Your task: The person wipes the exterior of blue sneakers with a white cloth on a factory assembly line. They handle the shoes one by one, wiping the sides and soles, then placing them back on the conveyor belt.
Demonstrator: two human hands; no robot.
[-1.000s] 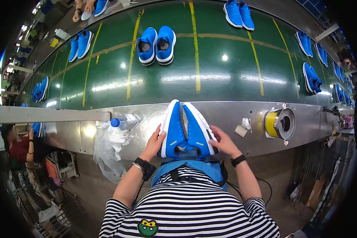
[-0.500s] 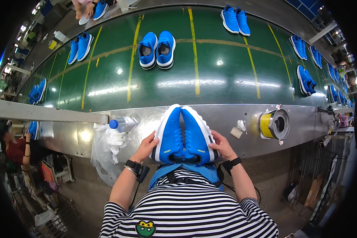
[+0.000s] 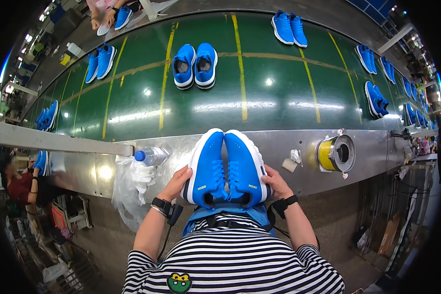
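Note:
Two blue sneakers with white soles are held side by side in front of my body, toes pointing away, over the near edge of the metal ledge. My left hand (image 3: 178, 183) grips the left sneaker (image 3: 208, 164) at its outer heel side. Around the outer heel side of the right sneaker (image 3: 242, 164) my right hand (image 3: 276, 183) is closed. The laces of both are tied, and their inner sides nearly touch at the toes. My fingers under the soles are hidden.
Beyond the metal ledge (image 3: 191, 142) runs a green conveyor (image 3: 267, 103) with yellow lines, carrying several blue sneaker pairs (image 3: 195, 66). A plastic bottle (image 3: 152, 156) and plastic bag (image 3: 132, 188) lie left; a yellow-sided tin (image 3: 336, 153) stands right. Co-workers sit far left and across.
The two sneakers have turned slightly in my hands, their heels spreading and showing more of the openings. The view has shifted a little; the sneakers on the conveyor appear slightly lower.

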